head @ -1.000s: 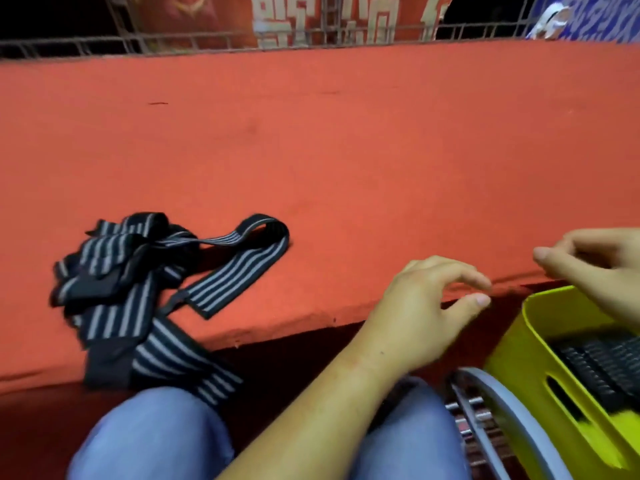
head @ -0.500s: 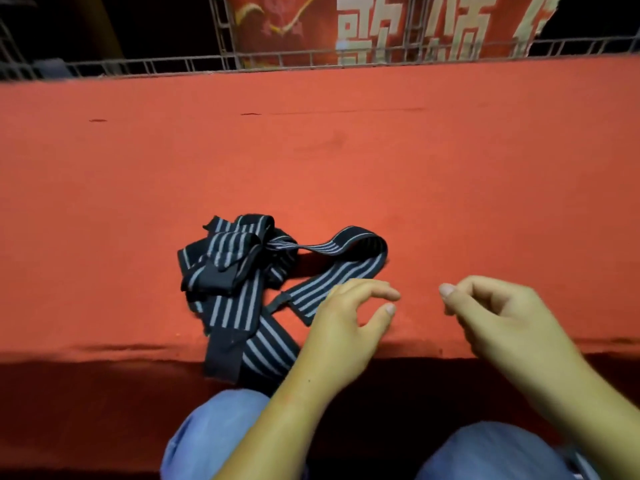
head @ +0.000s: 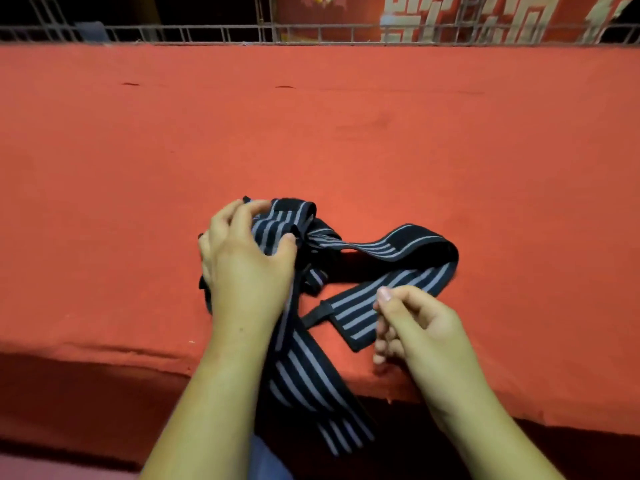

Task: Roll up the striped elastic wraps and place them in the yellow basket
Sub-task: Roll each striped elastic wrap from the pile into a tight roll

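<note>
**Q:** Where were the striped elastic wraps found?

**A:** They were shown as one tangled, unrolled heap near the front edge of the red-covered bench. A loop was spread out to the right. A flat end was laid just below that loop. A tail was draped over the bench edge towards the lap.

**Q:** How were the hands set?

**A:** The left hand was placed over the bunched part of the heap. Its grip was clenched around the folds, with the thumb pressed against the striped face. The right hand was held at the flat end with its fingers curled. Its forefinger was laid on the strap, but it could not be told whether that grip was closed on the fabric.

**Q:** How far along was the task judged to be?

**A:** For this heap, it was judged to be at the very start. No wound roll was seen anywhere on the bench. The strands were not yet separated or straightened. Untangling, rolling and carrying were therefore all taken to be left. The yellow basket was not seen in the view, so nothing could be stated about what had been placed in it.

**Q:** What else was recorded?

**A:** A wire rail was seen along the far edge of the bench.
</note>
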Demonstrator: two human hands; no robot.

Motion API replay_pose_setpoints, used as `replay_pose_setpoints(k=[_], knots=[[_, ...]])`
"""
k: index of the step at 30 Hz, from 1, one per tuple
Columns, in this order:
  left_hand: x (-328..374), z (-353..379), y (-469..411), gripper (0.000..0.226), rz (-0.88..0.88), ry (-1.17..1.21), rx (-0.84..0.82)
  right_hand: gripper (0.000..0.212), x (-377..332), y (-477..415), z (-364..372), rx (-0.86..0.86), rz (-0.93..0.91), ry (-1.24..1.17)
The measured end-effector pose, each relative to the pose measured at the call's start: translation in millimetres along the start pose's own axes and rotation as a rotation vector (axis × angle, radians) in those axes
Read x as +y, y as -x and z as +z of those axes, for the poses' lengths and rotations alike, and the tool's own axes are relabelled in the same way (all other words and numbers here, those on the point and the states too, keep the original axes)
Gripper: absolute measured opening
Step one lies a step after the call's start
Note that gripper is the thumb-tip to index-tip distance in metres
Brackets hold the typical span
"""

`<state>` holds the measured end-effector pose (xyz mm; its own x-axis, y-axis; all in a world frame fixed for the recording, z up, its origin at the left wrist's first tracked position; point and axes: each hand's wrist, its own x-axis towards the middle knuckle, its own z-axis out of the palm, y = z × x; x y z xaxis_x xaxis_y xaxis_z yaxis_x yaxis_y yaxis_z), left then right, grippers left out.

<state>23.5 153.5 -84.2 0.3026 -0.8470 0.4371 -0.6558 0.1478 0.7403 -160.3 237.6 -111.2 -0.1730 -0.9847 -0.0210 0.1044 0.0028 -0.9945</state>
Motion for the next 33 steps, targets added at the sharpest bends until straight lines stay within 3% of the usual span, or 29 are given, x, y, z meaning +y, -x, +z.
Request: replay_pose_setpoints(k=[3, 5, 7, 15, 19, 23, 26, 30, 33], knots=[[-19, -3, -6, 0.061, -0.156, 0.023, -0.031, 0.031, 8, -6, 2, -0.079, -0.013, -0.076], [-25, -1, -3, 0.063, -0.177, 0.049, -0.050, 0.052, 11, -12, -2, -0.101, -0.020, -0.129], [-23, 1, 1, 0.057, -0.120, 0.079, -0.037, 0.065, 13, -16, -8, -0.105, -0.013, -0.181], [30, 18, 39, 0.037, 0.150, 0.275, -0.067, 0.074, 5, -21, -29, -0.207, 0.082, -0.222], [42, 31, 58, 0.040, 0.286, 0.306, -0.212, 0.060, 9, -21, -28, -0.251, 0.085, -0.241], [43, 31, 61, 0.056, 0.311, 0.349, -0.371, 0.038, 5, -22, -33, -0.130, 0.037, -0.291], [43, 27, 60, 0.068, 0.292, 0.392, -0.528, 0.038, 2, -25, -39, -0.064, 0.046, -0.360], [42, 29, 59, 0.059, 0.200, 0.460, -0.585, 0.030, 1, -27, -42, 0.012, 0.082, -0.483], [39, 34, 57, 0.049, 0.111, 0.468, -0.633, 0.039, 0, -28, -43, 0.024, 0.101, -0.513]])
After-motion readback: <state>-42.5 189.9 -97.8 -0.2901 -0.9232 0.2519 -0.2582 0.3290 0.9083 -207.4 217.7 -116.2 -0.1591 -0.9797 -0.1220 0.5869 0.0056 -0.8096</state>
